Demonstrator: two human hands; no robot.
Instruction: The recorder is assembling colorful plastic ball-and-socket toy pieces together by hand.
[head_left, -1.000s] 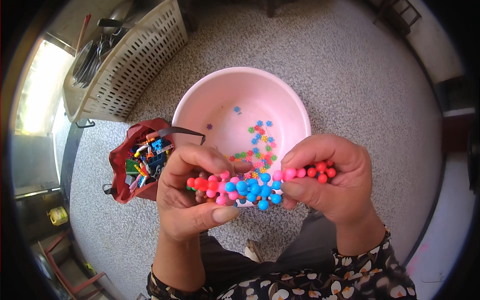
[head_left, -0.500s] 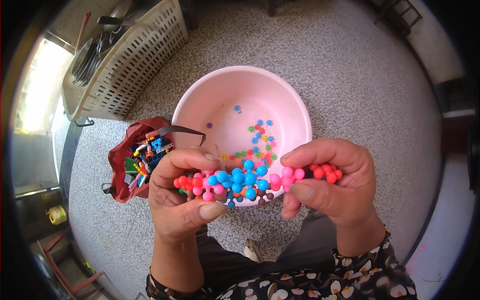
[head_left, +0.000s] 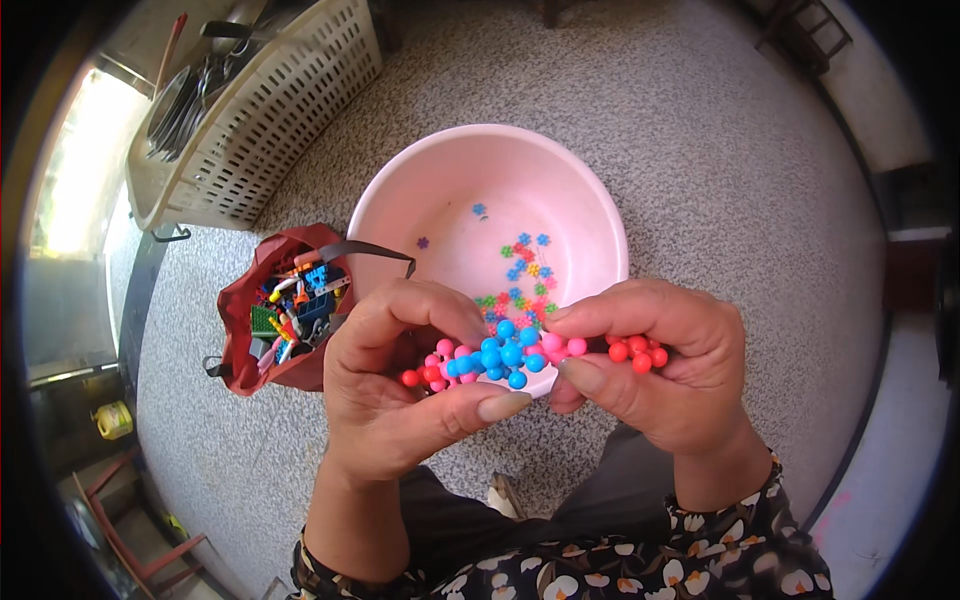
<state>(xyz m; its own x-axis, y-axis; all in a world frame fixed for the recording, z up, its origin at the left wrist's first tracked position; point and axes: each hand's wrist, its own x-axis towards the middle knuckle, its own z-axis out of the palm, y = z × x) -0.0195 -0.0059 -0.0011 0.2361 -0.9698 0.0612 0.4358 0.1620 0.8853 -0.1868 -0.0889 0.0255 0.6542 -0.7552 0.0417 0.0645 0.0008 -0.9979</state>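
Both hands hold plastic knobbed building pieces, star-like with ball tips, above the front of a pink basin point(head_left: 400, 175). The fingers of my left hand point(head_left: 400, 380) are closed around a cluster with blue pieces point(head_left: 508, 355) on its right and pink and red ones further left, partly hidden by the fingers. My right hand point(head_left: 665, 365) pinches a pink knobbed piece point(head_left: 560, 346) between thumb and forefinger. Red knobbed pieces point(head_left: 638, 352) show within that same hand. The pink and blue balls meet between the hands; whether they interlock I cannot tell.
Several small flower-shaped pieces point(head_left: 525, 262) lie scattered in the basin. To its left stands a dark red bag point(head_left: 237, 330) full of mixed toy parts, its strap over the rim. Beyond is a cream slotted basket point(head_left: 255, 130) with pans and utensils. Speckled flooring point(head_left: 720, 180) surrounds them.
My left hand has moved right, bringing its cluster closer to my right hand. The blue balls and the right hand's pink piece now overlap more. The right hand has barely moved.
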